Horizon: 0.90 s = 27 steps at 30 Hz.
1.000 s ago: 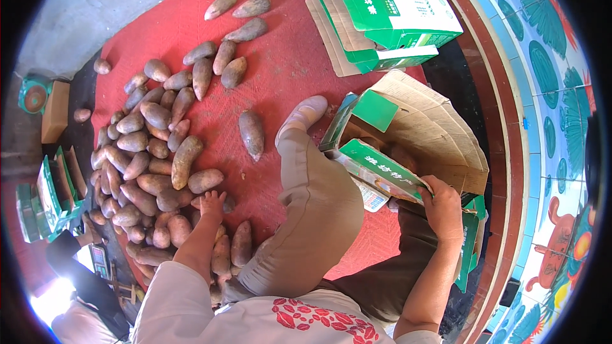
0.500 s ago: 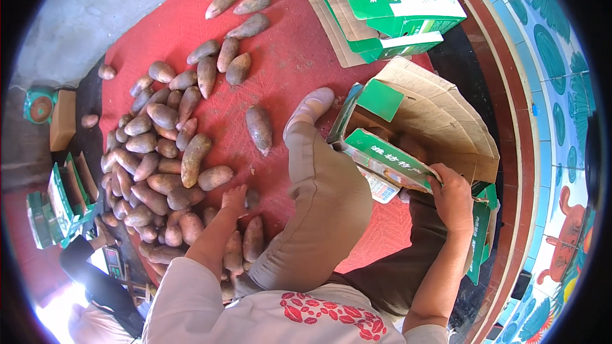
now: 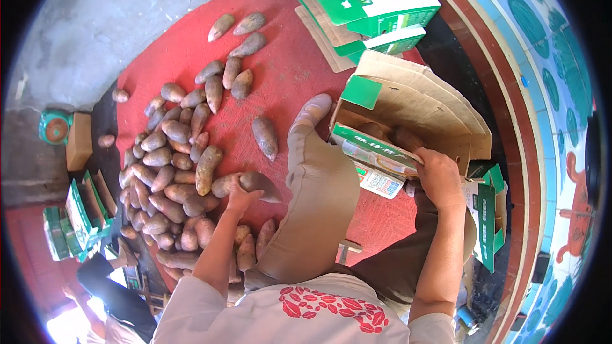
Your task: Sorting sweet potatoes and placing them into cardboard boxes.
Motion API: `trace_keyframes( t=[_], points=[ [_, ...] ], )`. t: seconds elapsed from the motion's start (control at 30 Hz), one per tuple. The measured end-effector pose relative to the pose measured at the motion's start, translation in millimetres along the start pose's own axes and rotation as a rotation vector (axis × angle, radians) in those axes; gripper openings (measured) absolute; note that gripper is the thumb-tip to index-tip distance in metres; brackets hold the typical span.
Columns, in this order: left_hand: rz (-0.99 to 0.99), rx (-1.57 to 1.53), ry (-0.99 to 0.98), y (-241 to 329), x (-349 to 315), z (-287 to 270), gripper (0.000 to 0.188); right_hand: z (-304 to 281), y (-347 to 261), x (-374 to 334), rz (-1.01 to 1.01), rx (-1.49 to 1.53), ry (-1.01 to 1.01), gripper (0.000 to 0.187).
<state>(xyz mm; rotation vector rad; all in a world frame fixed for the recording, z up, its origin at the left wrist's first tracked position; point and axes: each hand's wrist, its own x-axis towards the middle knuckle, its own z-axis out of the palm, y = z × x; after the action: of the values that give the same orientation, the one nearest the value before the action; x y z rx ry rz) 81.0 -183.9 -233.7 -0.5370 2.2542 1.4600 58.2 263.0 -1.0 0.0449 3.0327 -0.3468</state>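
Observation:
My left hand (image 3: 242, 197) is closed around a large brown sweet potato (image 3: 262, 186), beside the right edge of a heap of sweet potatoes (image 3: 167, 192). The fingers of my right hand (image 3: 438, 175) grip the near flap of an open green-and-white carton (image 3: 443, 105). A few dark sweet potatoes (image 3: 408, 139) lie inside that carton, partly hidden by the flap. A single sweet potato (image 3: 264, 138) rests apart from the heap on the red mat (image 3: 290, 57), left of my shoe.
More cartons (image 3: 376, 0) lie stacked beyond the open one. Another carton (image 3: 488, 216) stands by my right forearm. Open boxes (image 3: 88, 207), a green round device (image 3: 55, 127) and another person's dark-clothed leg (image 3: 115, 293) are at the left. A tiled wall (image 3: 548, 127) curves along the right.
My left hand has closed on a sweet potato and lifted it beside the heap. My right hand still grips the carton flap. The whole view has shifted slightly.

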Motion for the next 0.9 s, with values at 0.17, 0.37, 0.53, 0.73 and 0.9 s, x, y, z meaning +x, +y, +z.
trace_keyframes(
  t=[0.17, 0.37, 0.53, 0.73, 0.9],
  points=[
    [0.100, -0.366, 0.282, 98, -26, -29, 0.082, -3, 3, -10, -0.049, 0.019, -0.083, 0.011],
    [0.494, -0.538, 0.322, 218, -57, -38, 0.083, -19, 3, -17, -0.008, 0.091, -0.203, 0.020],
    [0.750, -0.424, 0.190, 295, -71, -1, 0.085, -15, 7, -17, -0.028, 0.086, -0.198, 0.021],
    [1.120, 0.061, 0.082, 359, -82, 90, 0.083, -5, 16, -16, -0.039, 0.067, -0.148, 0.019],
    [1.023, 0.430, -0.070, 353, -66, 147, 0.080, -6, 10, -14, -0.071, 0.054, -0.131, 0.017]
  ],
)
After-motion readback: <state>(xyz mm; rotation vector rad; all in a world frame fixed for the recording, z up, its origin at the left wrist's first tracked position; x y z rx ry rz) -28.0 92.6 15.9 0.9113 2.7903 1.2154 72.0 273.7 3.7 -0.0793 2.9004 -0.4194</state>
